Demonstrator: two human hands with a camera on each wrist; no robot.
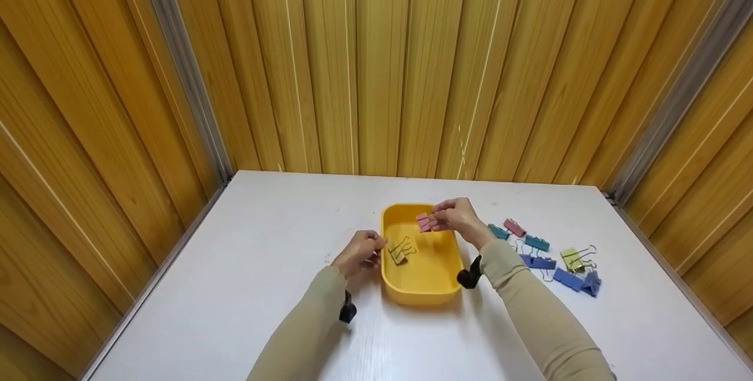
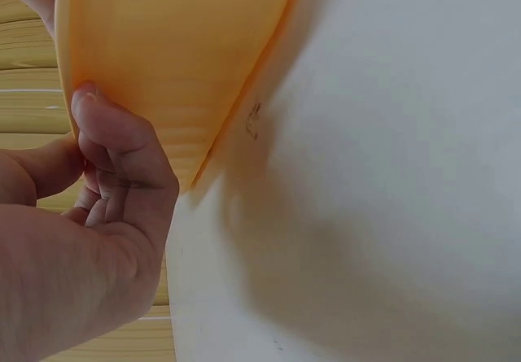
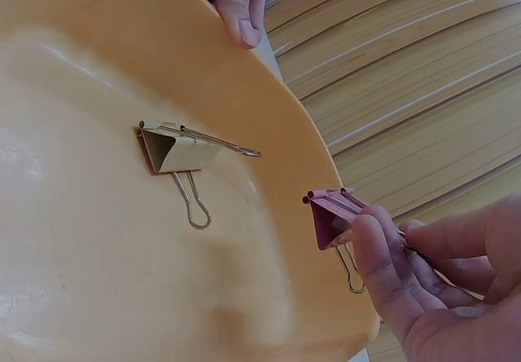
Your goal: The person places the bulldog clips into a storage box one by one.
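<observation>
A yellow plastic tub (image 1: 421, 297) stands on the white table, its rim pinched on the left side between the thumb and fingers of my left hand (image 1: 360, 250). Over the tub's far right part, my right hand (image 1: 460, 218) holds a pink binder clip (image 1: 423, 222) by one wire handle. In the right wrist view this pink clip (image 3: 330, 220) has its other handle hanging free below. A pale yellow binder clip (image 3: 186, 154) lies inside the tub, toward its left side, with both wire handles spread.
Right of the tub, several binder clips lie loosely grouped on the table (image 1: 282, 222): a pink clip (image 1: 515, 227), a teal clip (image 1: 537, 243), a blue clip (image 1: 567, 279) and a yellow-green clip (image 1: 570, 258) among them. Wood-patterned panels (image 1: 376, 75) enclose the back and sides.
</observation>
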